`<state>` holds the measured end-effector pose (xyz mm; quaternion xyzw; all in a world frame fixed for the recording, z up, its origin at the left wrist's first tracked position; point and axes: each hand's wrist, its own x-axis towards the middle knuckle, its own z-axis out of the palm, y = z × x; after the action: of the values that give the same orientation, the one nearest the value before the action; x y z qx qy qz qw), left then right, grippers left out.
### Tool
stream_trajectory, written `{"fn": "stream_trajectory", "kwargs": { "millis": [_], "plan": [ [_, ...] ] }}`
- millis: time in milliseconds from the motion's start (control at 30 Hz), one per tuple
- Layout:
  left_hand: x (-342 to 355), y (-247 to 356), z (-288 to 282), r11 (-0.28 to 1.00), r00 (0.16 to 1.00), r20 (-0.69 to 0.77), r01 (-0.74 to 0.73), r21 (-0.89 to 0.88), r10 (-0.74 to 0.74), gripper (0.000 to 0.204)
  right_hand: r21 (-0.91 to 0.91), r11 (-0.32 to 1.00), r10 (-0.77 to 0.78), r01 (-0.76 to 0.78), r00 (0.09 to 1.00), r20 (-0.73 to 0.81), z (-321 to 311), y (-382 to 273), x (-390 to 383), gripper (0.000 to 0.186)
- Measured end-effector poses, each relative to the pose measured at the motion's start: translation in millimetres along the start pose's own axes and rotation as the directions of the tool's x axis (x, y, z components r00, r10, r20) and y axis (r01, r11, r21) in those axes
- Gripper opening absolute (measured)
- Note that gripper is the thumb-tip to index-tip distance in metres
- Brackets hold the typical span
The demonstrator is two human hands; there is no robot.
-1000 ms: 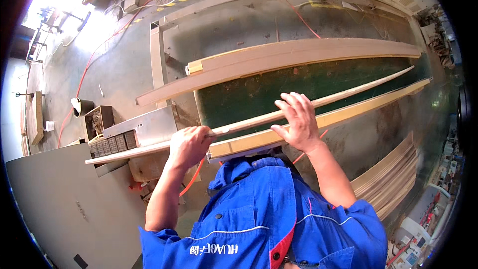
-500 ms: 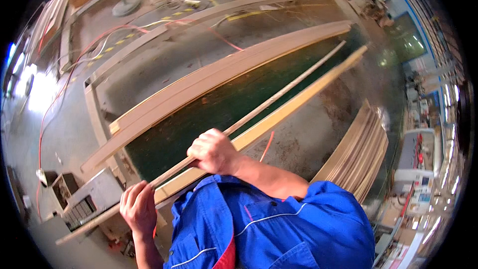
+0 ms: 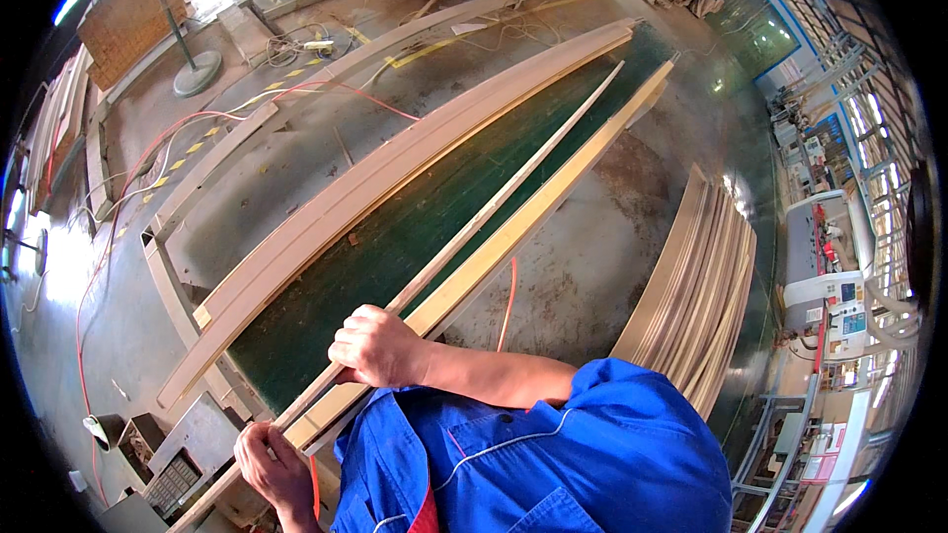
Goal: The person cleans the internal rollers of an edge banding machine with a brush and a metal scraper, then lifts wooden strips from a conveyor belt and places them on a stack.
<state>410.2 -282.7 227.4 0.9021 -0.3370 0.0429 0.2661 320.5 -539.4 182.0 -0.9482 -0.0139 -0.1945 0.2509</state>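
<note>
A long thin wooden strip runs from the lower left up to the far right over a green machine bed. My right hand grips the strip near its near end. My left hand holds the same strip lower down, at the bottom left. Beside the strip lies a wider pale wooden board, parallel to it. I wear a blue work jacket.
A stack of long wooden boards lies along the far side of the green bed. Another pile of curved-looking boards rests on the floor at the right. Red cables cross the concrete floor. Machines stand at the right edge.
The view has swung so the boards now run more steeply up to the right. Both hands stay on the thin strip, my left hand lower in the picture.
</note>
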Motion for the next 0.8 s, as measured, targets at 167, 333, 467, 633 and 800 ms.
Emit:
{"fn": "stream_trajectory", "kwargs": {
  "millis": [167,333,467,633,800],
  "plan": [
    [2,-15,-18,0.904,0.902,-0.056,0.426,-0.043,-0.428,0.008,0.128,0.983,-0.129,0.134,0.990,-0.051,16,-13,1,0.011],
    [28,-46,-38,0.962,0.890,-0.370,0.220,-0.160,-0.265,0.048,-0.027,1.000,0.008,-0.008,1.000,-0.017,-7,4,-4,0.025],
    [18,-48,-66,0.974,0.943,-0.313,-0.043,0.220,0.113,0.053,0.002,0.997,-0.078,0.078,0.997,0.003,-16,3,15,0.028],
    [-35,-41,-74,0.912,0.991,-0.052,-0.094,0.399,0.125,0.055,0.032,0.997,-0.066,0.067,0.998,-0.010,-41,-23,24,0.028],
    [-82,-88,-99,0.851,0.981,-0.143,-0.035,0.525,0.129,0.052,-0.007,0.998,0.056,-0.056,0.997,0.046,-61,-30,-2,0.028]
  ]
}}
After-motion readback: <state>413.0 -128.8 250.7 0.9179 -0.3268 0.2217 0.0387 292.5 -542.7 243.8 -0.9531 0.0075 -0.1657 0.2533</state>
